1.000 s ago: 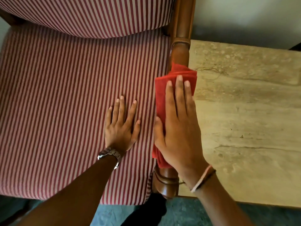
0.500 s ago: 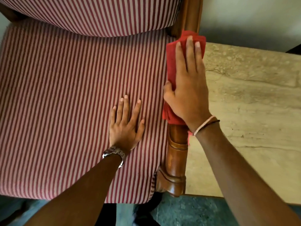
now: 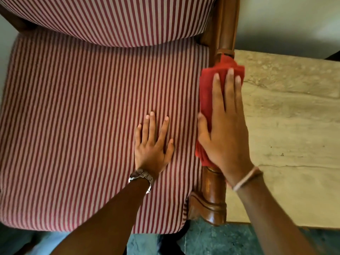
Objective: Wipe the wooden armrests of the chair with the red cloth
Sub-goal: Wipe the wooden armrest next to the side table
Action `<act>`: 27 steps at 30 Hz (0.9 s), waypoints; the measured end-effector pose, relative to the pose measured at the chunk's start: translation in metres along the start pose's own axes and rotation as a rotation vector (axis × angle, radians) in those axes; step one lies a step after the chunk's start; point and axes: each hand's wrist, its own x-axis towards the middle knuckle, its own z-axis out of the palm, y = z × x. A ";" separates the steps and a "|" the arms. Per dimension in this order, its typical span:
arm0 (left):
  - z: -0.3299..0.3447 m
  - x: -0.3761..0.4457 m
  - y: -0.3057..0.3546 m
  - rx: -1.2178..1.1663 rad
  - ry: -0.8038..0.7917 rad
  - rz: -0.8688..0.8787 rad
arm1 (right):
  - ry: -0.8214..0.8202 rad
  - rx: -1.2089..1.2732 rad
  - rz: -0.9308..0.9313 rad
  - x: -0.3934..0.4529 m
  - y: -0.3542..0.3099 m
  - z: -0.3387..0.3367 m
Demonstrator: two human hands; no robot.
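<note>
The chair's right wooden armrest (image 3: 213,197) runs from the front knob up toward the backrest post. A red cloth (image 3: 208,89) is draped over its middle. My right hand (image 3: 224,133) lies flat on the cloth, fingers stretched forward, pressing it onto the wood. My left hand (image 3: 152,146), wearing a wristwatch, rests flat with fingers spread on the red-and-white striped seat cushion (image 3: 82,126), just left of the armrest. The left armrest is out of view.
A beige stone-topped table (image 3: 290,126) stands directly against the right side of the armrest. The striped back cushion (image 3: 110,19) is at the top. A pale wall is behind the table, and dark greenish floor shows below the chair.
My right hand slid the cloth forward to the backrest end of the armrest, then back toward me to the middle. My left hand stayed on the seat.
</note>
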 end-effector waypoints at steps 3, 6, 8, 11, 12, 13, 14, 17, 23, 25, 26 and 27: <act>0.003 0.000 -0.001 -0.011 0.020 0.009 | -0.034 -0.018 -0.005 -0.035 0.002 0.004; 0.003 0.001 -0.001 -0.023 0.028 0.008 | -0.028 -0.045 -0.018 0.008 0.002 -0.001; 0.001 0.001 0.000 -0.025 0.015 0.004 | -0.012 -0.062 -0.024 0.033 -0.001 -0.005; -0.002 0.000 0.001 -0.032 -0.004 0.000 | -0.007 0.007 0.011 -0.006 -0.001 -0.001; -0.003 0.000 0.001 -0.036 -0.011 0.002 | -0.023 0.028 0.020 -0.031 -0.004 -0.001; -0.003 0.000 0.001 -0.039 -0.018 0.002 | -0.037 0.029 0.020 -0.051 -0.005 0.000; -0.004 0.000 0.002 -0.038 -0.024 -0.002 | -0.037 0.005 0.008 -0.056 -0.002 0.002; -0.011 0.002 0.004 -0.023 -0.055 -0.009 | -0.020 -0.074 0.014 0.001 -0.003 0.001; -0.022 -0.001 0.005 -0.036 -0.067 0.014 | -0.009 -0.048 0.058 -0.030 -0.006 0.003; -0.021 0.002 0.004 -0.061 -0.078 0.014 | 0.003 -0.053 0.065 -0.061 -0.006 0.010; -0.022 0.003 0.004 -0.078 -0.092 0.005 | 0.016 -0.074 0.063 -0.058 -0.005 0.012; -0.024 0.004 0.005 -0.090 -0.106 -0.001 | 0.031 -0.094 0.061 -0.045 -0.003 0.012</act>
